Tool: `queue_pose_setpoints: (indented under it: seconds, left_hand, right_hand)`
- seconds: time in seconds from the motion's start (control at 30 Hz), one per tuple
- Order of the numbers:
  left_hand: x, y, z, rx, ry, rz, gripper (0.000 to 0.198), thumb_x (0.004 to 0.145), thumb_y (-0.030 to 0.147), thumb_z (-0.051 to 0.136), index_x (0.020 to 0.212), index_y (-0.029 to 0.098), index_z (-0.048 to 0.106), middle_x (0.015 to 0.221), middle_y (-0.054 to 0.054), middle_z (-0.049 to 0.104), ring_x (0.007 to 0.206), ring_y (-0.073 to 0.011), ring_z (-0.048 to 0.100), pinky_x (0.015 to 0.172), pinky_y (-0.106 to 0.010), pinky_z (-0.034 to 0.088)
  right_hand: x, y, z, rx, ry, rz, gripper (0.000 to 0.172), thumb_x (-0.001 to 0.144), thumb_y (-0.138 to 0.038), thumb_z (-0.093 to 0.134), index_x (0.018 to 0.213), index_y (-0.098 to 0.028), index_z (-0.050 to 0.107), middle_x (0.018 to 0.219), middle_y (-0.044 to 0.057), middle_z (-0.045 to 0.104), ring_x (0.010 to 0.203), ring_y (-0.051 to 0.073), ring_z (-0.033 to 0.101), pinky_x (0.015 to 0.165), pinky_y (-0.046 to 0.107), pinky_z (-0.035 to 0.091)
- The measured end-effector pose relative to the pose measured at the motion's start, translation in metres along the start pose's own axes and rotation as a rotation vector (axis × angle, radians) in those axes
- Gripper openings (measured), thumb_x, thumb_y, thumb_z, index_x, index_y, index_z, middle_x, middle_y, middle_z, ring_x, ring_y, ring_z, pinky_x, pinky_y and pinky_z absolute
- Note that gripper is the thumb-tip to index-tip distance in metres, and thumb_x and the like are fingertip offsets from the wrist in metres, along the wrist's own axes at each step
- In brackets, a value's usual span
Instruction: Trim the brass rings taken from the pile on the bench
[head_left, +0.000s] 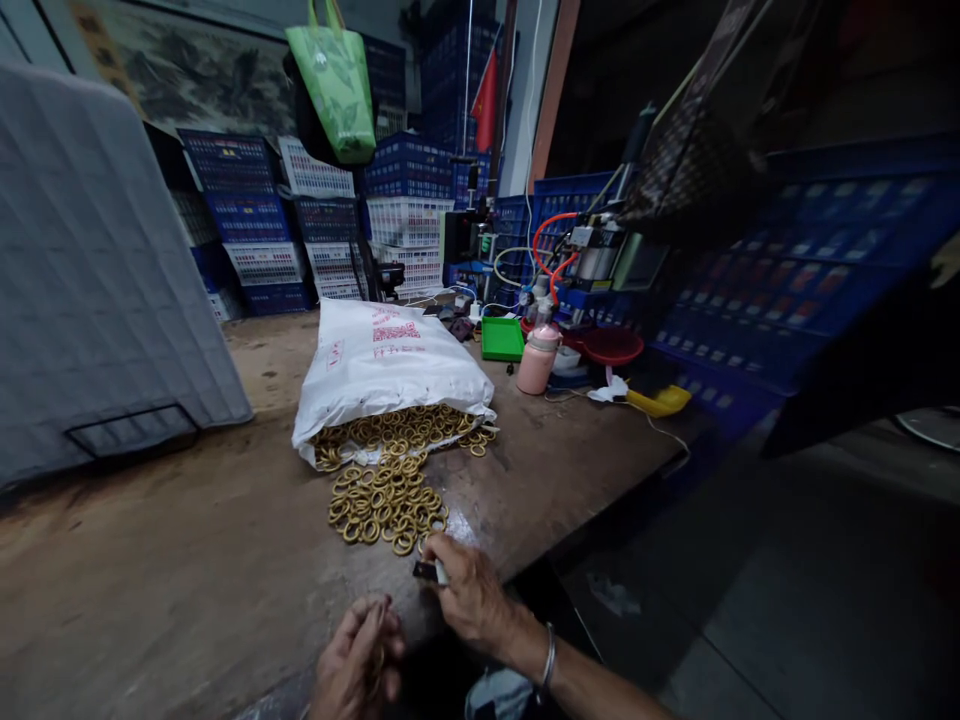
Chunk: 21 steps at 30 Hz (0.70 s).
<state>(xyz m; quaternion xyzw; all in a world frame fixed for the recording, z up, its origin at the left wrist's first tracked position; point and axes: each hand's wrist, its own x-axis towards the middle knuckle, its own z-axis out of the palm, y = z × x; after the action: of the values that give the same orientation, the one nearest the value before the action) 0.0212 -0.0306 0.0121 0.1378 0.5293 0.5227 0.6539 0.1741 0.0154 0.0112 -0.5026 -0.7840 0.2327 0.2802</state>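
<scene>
On the brown table, a pile of brass-coloured rings (386,505) spills from the mouth of a white woven sack (390,365) with red print. My right hand (472,598) is at the table's near edge, just in front of the pile, closed around a small flat tool (429,571) with a dark end and a pale part; its exact kind is unclear. Lower and to the left, my left hand (354,655) has its fingers curled together. Something brass-coloured, apparently a ring, shows between them, though blurred and mostly hidden.
Behind the sack are a green tray (502,339), a pink bottle (538,360), a red dish (613,345) and a yellow scoop (660,401). A grey padded panel (105,260) stands at left. Stacked crates (240,190) line the back. The table's edge (600,505) drops off at right.
</scene>
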Motion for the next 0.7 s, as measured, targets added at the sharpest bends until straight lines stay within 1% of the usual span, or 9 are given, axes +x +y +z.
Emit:
queue_pose_setpoints:
  seconds: [0.07,0.13,0.2,0.3,0.37,0.43,0.5,0.57,0.7]
  left_hand:
    - [0.004,-0.005,0.002,0.086,0.018,0.104,0.047,0.043,0.046,0.076,0.077,0.017,0.059,0.045,0.005,0.053,0.036,-0.0081,0.043,0.029,-0.015,0.027]
    - [0.005,-0.006,0.003,0.148,0.006,0.126,0.046,0.045,0.05,0.074,0.074,0.017,0.059,0.037,0.008,0.045,0.031,-0.0054,0.035,0.03,-0.015,0.024]
    - [0.005,-0.004,0.001,0.189,-0.023,0.131,0.042,0.048,0.052,0.072,0.068,0.016,0.059,0.035,0.009,0.042,0.031,-0.0046,0.033,0.032,-0.015,0.025]
    - [0.006,0.0,-0.004,0.29,-0.024,0.218,0.038,0.052,0.052,0.069,0.064,0.016,0.062,0.044,0.004,0.054,0.039,-0.0087,0.045,0.04,-0.018,0.036]
    - [0.009,0.001,-0.01,0.402,-0.006,0.334,0.035,0.053,0.05,0.069,0.065,0.018,0.065,0.058,0.0,0.063,0.055,-0.0147,0.055,0.052,-0.021,0.044]
    - [0.015,-0.001,-0.016,0.515,0.029,0.453,0.032,0.054,0.049,0.069,0.067,0.019,0.068,0.067,-0.002,0.067,0.069,-0.0198,0.059,0.064,-0.024,0.047]
    - [0.02,-0.003,-0.02,0.593,0.084,0.531,0.031,0.055,0.047,0.068,0.07,0.02,0.069,0.071,-0.003,0.069,0.074,-0.0218,0.06,0.069,-0.026,0.046]
    - [0.021,-0.003,-0.02,0.626,0.09,0.558,0.03,0.056,0.046,0.068,0.071,0.02,0.069,0.072,-0.004,0.068,0.073,-0.0219,0.06,0.069,-0.027,0.046]
    - [0.01,0.004,-0.007,0.583,-0.035,0.485,0.028,0.061,0.045,0.064,0.069,0.018,0.066,0.066,-0.003,0.065,0.064,-0.0179,0.057,0.062,-0.025,0.046]
  right_hand:
    - [0.002,-0.011,0.006,0.073,-0.015,-0.057,0.023,0.069,-0.007,0.041,0.084,-0.021,0.048,0.076,-0.001,0.056,0.069,0.012,0.05,0.061,0.02,0.033]
    - [0.004,-0.021,0.012,0.129,-0.039,-0.089,0.02,0.068,-0.008,0.043,0.083,-0.021,0.049,0.076,-0.001,0.057,0.07,0.012,0.051,0.062,0.02,0.033]
    - [0.006,-0.028,0.017,0.177,-0.058,-0.091,0.019,0.069,-0.008,0.045,0.081,-0.02,0.05,0.075,-0.001,0.057,0.069,0.012,0.051,0.061,0.019,0.034]
    - [0.009,-0.032,0.019,0.246,-0.073,-0.016,0.012,0.072,-0.012,0.046,0.08,-0.02,0.052,0.071,-0.001,0.056,0.066,0.011,0.05,0.06,0.019,0.034]
    - [0.011,-0.034,0.017,0.288,-0.081,0.071,0.007,0.077,-0.02,0.046,0.077,-0.019,0.052,0.067,-0.002,0.053,0.064,0.01,0.048,0.059,0.019,0.034]
    - [0.014,-0.034,0.014,0.352,-0.114,0.171,0.017,0.08,-0.027,0.042,0.07,-0.018,0.051,0.061,-0.003,0.049,0.059,0.01,0.046,0.056,0.019,0.033]
    - [0.017,-0.033,0.011,0.458,-0.179,0.26,0.024,0.082,-0.029,0.038,0.063,-0.017,0.048,0.055,-0.004,0.046,0.054,0.008,0.044,0.052,0.018,0.033]
    - [0.02,-0.032,0.009,0.572,-0.233,0.313,0.025,0.081,-0.027,0.038,0.06,-0.017,0.046,0.052,-0.004,0.045,0.05,0.007,0.042,0.05,0.017,0.033]
    - [0.022,-0.028,0.009,0.652,-0.23,0.361,0.014,0.076,-0.025,0.044,0.064,-0.017,0.048,0.054,-0.005,0.048,0.05,0.007,0.042,0.048,0.016,0.032]
